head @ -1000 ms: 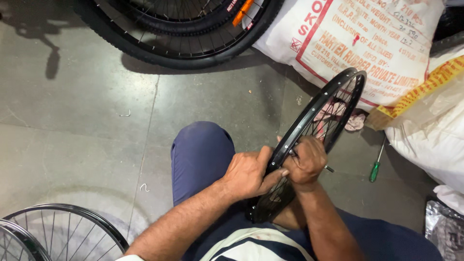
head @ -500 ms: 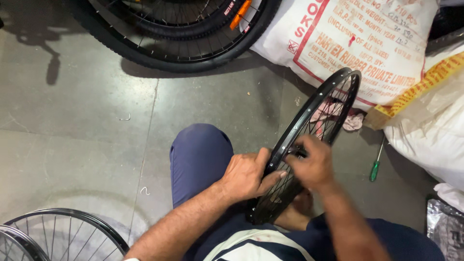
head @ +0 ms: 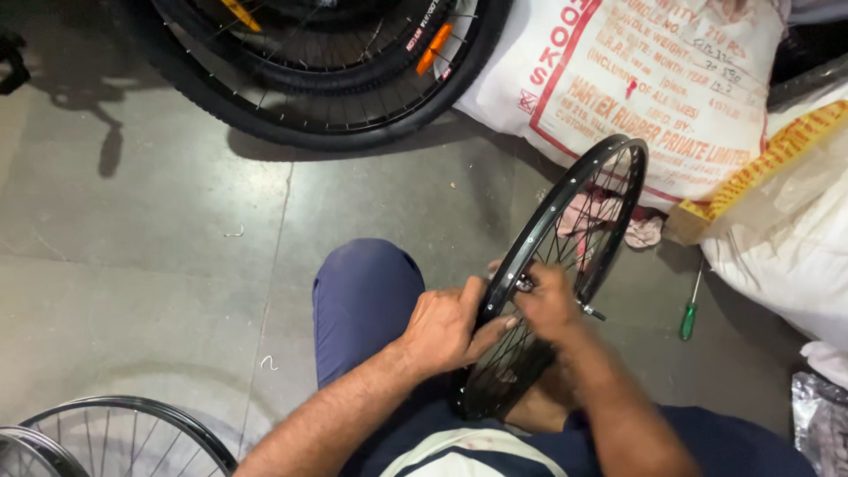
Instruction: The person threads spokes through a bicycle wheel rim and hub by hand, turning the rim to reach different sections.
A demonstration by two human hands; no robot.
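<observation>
Head view: since the earlier frame the right hand (head: 549, 305) has shifted slightly along the spokes near the hub, and the black bicycle rim (head: 565, 203) has tilted a little further from the person; the left hand (head: 446, 329) holds the same place on the rim.

The rim stands upright on edge across the person's lap, its lower arc between the thighs, its upper arc leaning toward the white printed sack (head: 636, 79). The left hand grips the rim's near edge: fingers (head: 495, 329) curled around it, thumb on the outer face. The right hand is inside the wheel, its fingers pressed together and pinching a small metal part at the axle (head: 590, 311), which juts out to the right of the hand. Whether that part is a nut or a tool tip cannot be told.

The person sits on the grey floor (head: 141, 230), one knee in blue trousers (head: 367, 291) raised just left of the rim. A green-handled screwdriver (head: 689, 318) lies on the floor to the right, near a pale plastic sack (head: 786, 238) with a yellow strip. A pink rag (head: 618, 221) lies behind the rim against the white sack. Tyred wheels (head: 336, 71) with an orange reflector lean at the top of the frame. Bare spoked rims (head: 115, 437) lie at lower left, well apart from the hands.
</observation>
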